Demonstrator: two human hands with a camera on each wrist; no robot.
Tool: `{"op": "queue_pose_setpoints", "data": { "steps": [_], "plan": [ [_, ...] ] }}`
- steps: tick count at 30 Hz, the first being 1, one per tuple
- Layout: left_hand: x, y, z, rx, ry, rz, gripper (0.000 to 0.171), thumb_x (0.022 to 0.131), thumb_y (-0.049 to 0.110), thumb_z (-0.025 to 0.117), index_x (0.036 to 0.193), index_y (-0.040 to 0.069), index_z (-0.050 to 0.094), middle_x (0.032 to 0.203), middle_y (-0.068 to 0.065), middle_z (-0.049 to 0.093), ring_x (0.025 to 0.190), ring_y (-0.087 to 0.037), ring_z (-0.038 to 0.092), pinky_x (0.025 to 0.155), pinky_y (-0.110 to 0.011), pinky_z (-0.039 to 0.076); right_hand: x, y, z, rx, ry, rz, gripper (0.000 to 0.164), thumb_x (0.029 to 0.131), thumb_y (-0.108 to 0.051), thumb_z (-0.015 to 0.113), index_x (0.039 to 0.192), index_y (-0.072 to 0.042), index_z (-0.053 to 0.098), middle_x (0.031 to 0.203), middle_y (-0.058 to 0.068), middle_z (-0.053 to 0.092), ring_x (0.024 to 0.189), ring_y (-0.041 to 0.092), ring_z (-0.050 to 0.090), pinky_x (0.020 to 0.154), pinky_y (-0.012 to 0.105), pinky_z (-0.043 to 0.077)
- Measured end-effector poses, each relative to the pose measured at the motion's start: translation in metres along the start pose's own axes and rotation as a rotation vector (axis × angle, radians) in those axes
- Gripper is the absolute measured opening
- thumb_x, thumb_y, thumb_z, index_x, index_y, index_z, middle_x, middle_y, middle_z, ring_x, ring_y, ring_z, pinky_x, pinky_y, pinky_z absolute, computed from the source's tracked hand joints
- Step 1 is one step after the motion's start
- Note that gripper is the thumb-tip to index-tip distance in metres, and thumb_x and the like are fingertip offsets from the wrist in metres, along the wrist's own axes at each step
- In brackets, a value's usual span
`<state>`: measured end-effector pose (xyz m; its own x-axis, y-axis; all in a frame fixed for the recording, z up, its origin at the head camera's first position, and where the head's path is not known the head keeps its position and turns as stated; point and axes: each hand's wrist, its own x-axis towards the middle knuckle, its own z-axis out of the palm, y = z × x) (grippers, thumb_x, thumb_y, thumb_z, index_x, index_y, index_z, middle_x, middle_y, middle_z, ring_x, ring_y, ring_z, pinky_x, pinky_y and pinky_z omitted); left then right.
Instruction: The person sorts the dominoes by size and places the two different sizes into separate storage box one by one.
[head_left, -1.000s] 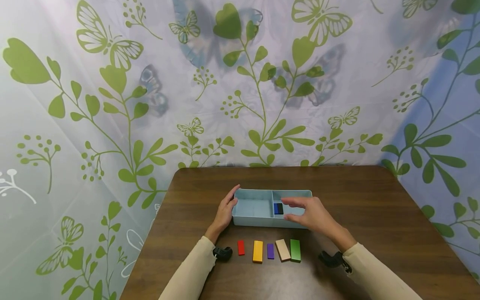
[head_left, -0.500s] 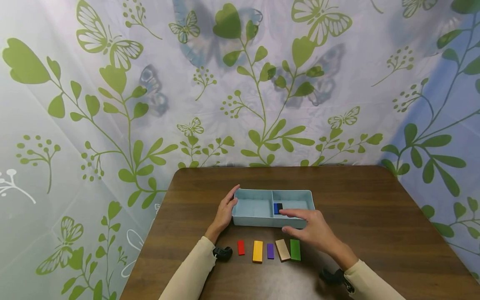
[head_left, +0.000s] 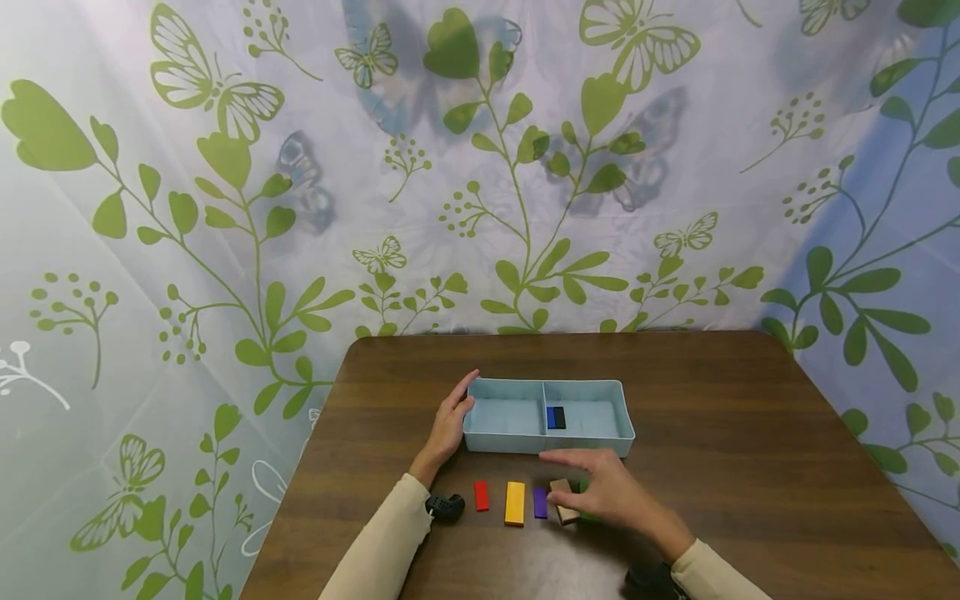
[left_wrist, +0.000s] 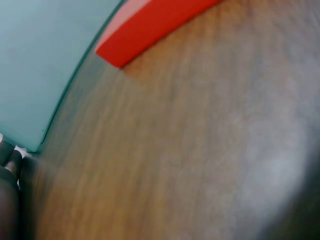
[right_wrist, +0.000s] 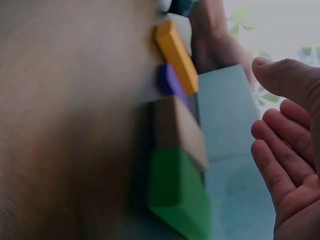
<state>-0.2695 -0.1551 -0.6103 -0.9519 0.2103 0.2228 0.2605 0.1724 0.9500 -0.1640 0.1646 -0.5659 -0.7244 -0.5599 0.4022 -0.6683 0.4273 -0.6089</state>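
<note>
My left hand (head_left: 447, 423) rests against the left end of a light blue two-compartment box (head_left: 504, 443), fingers straight along its side. Over the row of blocks hovers my right hand (head_left: 611, 490), thumb and fingers apart with nothing between them. Below it lie a beige block (head_left: 562, 509) and a green block (right_wrist: 176, 185), the green one mostly hidden by the hand in the head view. A purple block (head_left: 540, 503) is just left of the thumb tip. Further left are a yellow block (head_left: 514, 503) and a red block (head_left: 482, 496).
Inside the box's right compartment, a blue block (head_left: 551, 417) and a black block (head_left: 560, 417) lie against the divider. The brown wooden table (head_left: 720, 417) extends around everything. A patterned curtain (head_left: 480, 208) hangs behind the table's far edge.
My right hand has moved from over the box's right compartment toward me, down over the beige and green blocks. The left hand has stayed at the box.
</note>
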Motion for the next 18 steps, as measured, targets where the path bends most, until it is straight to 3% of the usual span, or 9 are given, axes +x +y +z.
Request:
{"op": "queue_pose_setpoints", "data": {
  "steps": [11, 18],
  "plan": [
    [-0.001, -0.001, -0.001, -0.012, -0.002, 0.006, 0.052, 0.118, 0.012, 0.039, 0.17, 0.015, 0.042, 0.176, -0.011, 0.04, 0.168, -0.033, 0.029, 0.136, -0.063, 0.018, -0.002, 0.01, 0.024, -0.03, -0.039, 0.008, 0.058, 0.083, -0.025, 0.098, 0.135, -0.012, 0.078, 0.131, -0.006, 0.08, 0.118, 0.014, 0.078, 0.098, 0.038, 0.064],
    [-0.001, 0.003, 0.001, -0.015, -0.007, -0.003, 0.053, 0.118, 0.007, 0.034, 0.17, 0.006, 0.037, 0.177, -0.018, 0.035, 0.168, -0.038, 0.025, 0.136, -0.064, 0.015, -0.003, 0.016, 0.031, -0.029, -0.078, 0.051, 0.056, 0.085, -0.025, 0.096, 0.136, -0.012, 0.077, 0.132, -0.006, 0.079, 0.119, 0.013, 0.076, 0.101, 0.039, 0.063]
  ]
}}
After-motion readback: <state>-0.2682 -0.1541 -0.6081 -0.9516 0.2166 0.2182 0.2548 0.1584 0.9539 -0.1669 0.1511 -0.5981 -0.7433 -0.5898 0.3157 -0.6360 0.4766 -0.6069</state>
